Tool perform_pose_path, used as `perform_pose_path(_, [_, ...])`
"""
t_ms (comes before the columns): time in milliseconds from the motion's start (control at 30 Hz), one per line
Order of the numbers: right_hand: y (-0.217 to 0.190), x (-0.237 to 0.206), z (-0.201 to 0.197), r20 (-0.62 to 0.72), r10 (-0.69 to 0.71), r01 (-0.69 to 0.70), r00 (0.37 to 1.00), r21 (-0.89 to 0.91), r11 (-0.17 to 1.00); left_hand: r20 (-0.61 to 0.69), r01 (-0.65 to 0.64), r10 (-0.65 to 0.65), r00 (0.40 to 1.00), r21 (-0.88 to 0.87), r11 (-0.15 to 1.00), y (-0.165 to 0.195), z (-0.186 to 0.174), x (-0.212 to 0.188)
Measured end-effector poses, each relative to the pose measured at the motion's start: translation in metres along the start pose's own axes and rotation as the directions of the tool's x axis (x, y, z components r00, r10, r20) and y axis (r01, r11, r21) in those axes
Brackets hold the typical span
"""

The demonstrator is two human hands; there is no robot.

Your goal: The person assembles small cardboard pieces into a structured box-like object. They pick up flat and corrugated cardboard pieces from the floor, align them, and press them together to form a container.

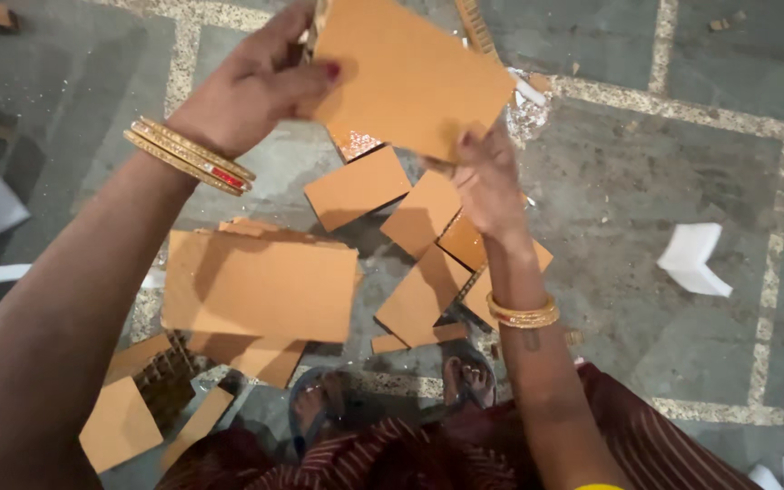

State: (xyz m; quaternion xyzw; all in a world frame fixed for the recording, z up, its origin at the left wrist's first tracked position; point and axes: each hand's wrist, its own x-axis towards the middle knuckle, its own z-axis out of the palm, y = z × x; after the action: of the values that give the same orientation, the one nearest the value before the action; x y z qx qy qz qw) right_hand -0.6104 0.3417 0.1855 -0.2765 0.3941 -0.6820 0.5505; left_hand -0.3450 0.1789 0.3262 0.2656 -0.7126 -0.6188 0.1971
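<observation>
Both my hands hold up one large orange cardboard sheet [406,77] above the floor. My left hand [251,86] grips its left edge, thumb on the face. My right hand [485,177] pinches its lower right corner. Gold bangles sit on both wrists. Below the sheet, several orange cardboard pieces [356,186] lie scattered on the grey stone floor. A bigger stack of orange sheets [260,286] lies to the lower left.
My sandalled feet [465,381] stand on the floor beside the pieces, above a dark red striped garment [646,445]. White paper scraps [693,259] lie at the right and at the left edge. Glittery bits dot the floor near the top.
</observation>
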Motion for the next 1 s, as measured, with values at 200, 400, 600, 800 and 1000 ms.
perform_pose_path(200, [-0.063,-0.004,-0.044,-0.023,-0.332,0.303,0.943,-0.352,0.886,-0.093,-0.358,0.636,0.766,0.761,0.542,0.079,0.067,-0.038])
perform_pose_path(400, [-0.045,-0.005,-0.056,-0.036,-0.435,0.192,0.900,-0.861,0.470,-0.170,-0.239,0.228,0.959,-0.050,0.970,0.049,0.216,-0.084])
perform_pose_path(600, [-0.009,0.016,-0.035,0.315,-0.243,0.315,0.917,-0.948,-0.039,-0.112,0.296,-0.284,0.952,0.571,0.766,-0.108,0.290,-0.080])
perform_pose_path(800, [0.066,0.076,0.002,0.514,-0.112,0.491,0.850,-0.852,-0.181,-0.184,0.377,-0.392,0.901,0.778,0.502,-0.223,0.340,-0.096])
perform_pose_path(1000, [0.097,0.102,0.020,0.494,0.037,0.490,0.869,-0.847,-0.204,-0.165,0.322,-0.334,0.928,0.806,0.497,-0.255,0.339,-0.101])
